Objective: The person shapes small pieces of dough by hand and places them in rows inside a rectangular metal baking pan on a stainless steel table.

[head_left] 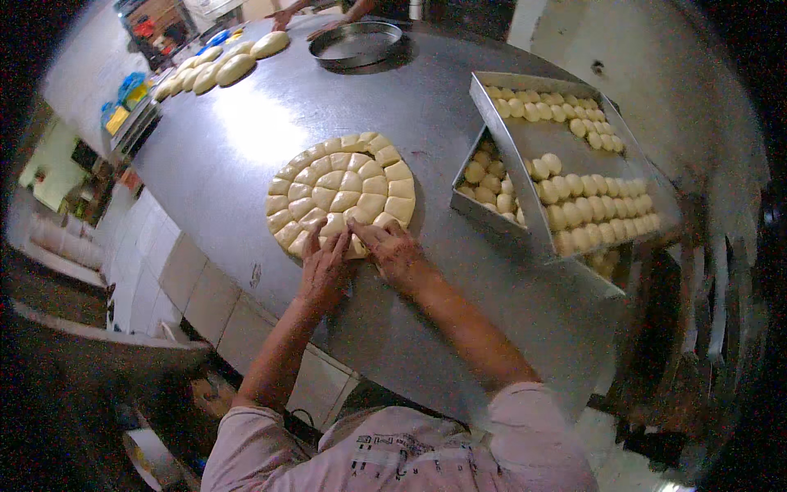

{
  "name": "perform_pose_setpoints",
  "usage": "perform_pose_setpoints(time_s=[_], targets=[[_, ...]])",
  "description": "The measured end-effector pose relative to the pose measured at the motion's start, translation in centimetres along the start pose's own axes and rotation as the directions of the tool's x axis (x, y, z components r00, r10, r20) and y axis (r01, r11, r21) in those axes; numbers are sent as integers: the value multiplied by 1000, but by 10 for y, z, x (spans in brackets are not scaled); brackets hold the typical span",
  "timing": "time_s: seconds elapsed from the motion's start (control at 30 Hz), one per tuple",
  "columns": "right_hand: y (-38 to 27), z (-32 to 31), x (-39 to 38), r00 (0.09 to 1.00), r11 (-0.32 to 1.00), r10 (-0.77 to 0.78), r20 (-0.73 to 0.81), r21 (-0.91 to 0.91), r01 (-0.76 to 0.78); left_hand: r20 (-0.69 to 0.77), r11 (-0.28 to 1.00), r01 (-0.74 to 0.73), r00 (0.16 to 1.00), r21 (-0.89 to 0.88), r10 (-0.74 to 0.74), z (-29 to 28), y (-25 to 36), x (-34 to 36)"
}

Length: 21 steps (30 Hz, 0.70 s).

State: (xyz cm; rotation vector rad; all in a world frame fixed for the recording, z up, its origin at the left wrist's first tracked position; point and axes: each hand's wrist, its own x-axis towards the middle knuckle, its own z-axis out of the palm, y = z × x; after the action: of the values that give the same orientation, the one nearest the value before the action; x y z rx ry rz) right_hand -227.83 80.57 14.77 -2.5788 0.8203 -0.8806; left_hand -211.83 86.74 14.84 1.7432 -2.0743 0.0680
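A round, flat slab of pale, glossy dough [338, 182] lies on the metal table, scored or cut into many small pieces in rings. At its near edge, my left hand [325, 271] rests with fingers stretched and spread, the tips touching the dough. Beside it my right hand [398, 256] has its fingers bent together against the near right rim, closed on the dough edge. A small piece of the rim shows between the two hands. The undersides of my fingertips are hidden.
To the right, a metal tray [518, 170] with rows of dough balls overlaps another tray [469, 202] of balls. At the back are an empty round pan [354, 47] and several large dough lumps [236, 69]. Another person's hands [328, 29] reach over the far edge. Tiled floor lies left of the table.
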Motion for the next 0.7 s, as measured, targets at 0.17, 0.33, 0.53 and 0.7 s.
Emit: perform_pose_setpoints(time_s=[0.17,0.33,0.53,0.7], targets=[[-36,-4,-35,973,965,229,-35,143,-221,361,986,-9,930,-168,70,-10,-15,-9],[-93,-61,-168,616,529,786,52,457,-715,494,689,204,832,-696,253,-52,-23,-63],[-32,-95,-239,444,200,841,-310,-584,-787,495,174,493,868,-853,-37,-29,-18,-25],[-17,-65,-180,518,501,750,-410,-158,-851,397,681,158,894,-715,210,-2,32,-6]])
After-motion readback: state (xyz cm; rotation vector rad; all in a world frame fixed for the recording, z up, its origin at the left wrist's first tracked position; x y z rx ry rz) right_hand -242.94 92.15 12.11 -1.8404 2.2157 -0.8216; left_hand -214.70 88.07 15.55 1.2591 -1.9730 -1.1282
